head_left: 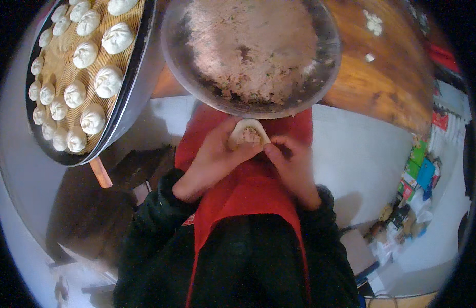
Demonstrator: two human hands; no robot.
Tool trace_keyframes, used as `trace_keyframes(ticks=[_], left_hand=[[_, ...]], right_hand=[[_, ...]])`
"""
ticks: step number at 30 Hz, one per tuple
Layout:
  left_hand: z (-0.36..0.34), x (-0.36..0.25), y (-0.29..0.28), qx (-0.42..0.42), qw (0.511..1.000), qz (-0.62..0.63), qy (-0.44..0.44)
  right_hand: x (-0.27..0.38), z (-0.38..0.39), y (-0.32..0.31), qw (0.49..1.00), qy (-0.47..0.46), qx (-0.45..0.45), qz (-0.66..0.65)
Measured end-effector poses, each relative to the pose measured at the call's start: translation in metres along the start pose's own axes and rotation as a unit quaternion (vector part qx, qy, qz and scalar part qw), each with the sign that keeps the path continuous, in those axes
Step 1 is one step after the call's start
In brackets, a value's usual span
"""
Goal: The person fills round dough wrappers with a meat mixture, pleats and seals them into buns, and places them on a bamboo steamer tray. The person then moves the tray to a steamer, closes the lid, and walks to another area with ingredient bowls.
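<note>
On the near side of the steel bowl (207,96), the left hand (216,155) cradles a filled dough wrapper (248,135) and the right hand (294,161) pinches its rim, with a tray (63,47) of buns (85,54) left of the bowl

Open pale dough wrapper (249,123); filling (250,136) inside

From my end I'm seeing a food-prep kitchen, home or shop, can't tell: round tray (57,47) of buns (108,81), big metal bowl (238,110) of filling (253,46), wooden table (392,82).
</note>
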State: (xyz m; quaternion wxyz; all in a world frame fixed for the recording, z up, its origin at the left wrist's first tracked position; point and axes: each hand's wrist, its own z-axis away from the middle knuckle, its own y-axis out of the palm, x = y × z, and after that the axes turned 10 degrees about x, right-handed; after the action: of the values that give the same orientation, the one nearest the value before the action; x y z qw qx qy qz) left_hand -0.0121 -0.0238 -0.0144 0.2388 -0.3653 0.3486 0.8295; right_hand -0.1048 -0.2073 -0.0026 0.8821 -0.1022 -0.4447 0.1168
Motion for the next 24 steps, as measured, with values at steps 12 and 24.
trace_keyframes(ticks=[12, 24], left_hand=[[-0.001, 0.006, 0.009, -0.044, 0.998, 0.016, 0.033], [-0.009, 0.0, -0.007, -0.072, 0.94, -0.314, 0.115]], right_hand=[[0.007, -0.008, -0.01, 0.977, -0.166, -0.076, 0.111], [0.001, -0.022, -0.009, 0.965, -0.167, -0.037, 0.2]])
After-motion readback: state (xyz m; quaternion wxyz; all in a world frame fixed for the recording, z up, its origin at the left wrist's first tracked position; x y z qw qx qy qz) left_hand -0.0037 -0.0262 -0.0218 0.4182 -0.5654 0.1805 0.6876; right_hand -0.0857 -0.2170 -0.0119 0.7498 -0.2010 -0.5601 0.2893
